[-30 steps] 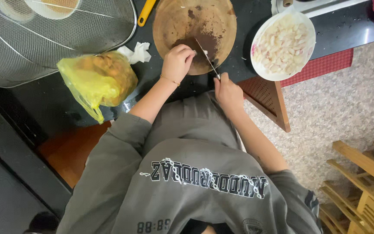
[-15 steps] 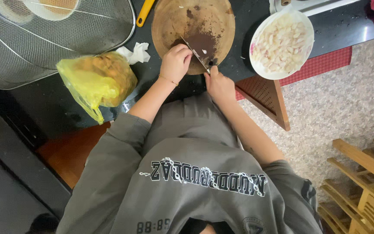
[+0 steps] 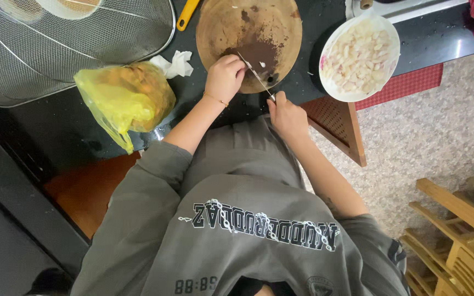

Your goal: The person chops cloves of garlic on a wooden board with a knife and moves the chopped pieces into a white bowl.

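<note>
My left hand [image 3: 225, 77] rests at the near edge of a round wooden cutting board [image 3: 248, 27], fingers curled around something small that stays mostly hidden. My right hand [image 3: 286, 112] sits at the counter's edge and grips a knife [image 3: 256, 75] by the handle. The thin blade slants up and left to the fingertips of my left hand. A dark wet stain and a few pale scraps lie on the board beside the blade.
A white bowl [image 3: 360, 55] of chopped pale pieces stands right of the board. Left of it lie a yellow plastic bag [image 3: 124, 96], a crumpled tissue [image 3: 176, 63] and a wire mesh cover [image 3: 56, 44]. A wooden chair [image 3: 456, 230] stands at the lower right.
My right hand has shifted slightly forward and back with the knife, and the blade angle has changed. My left hand has stayed at the board's near edge.
</note>
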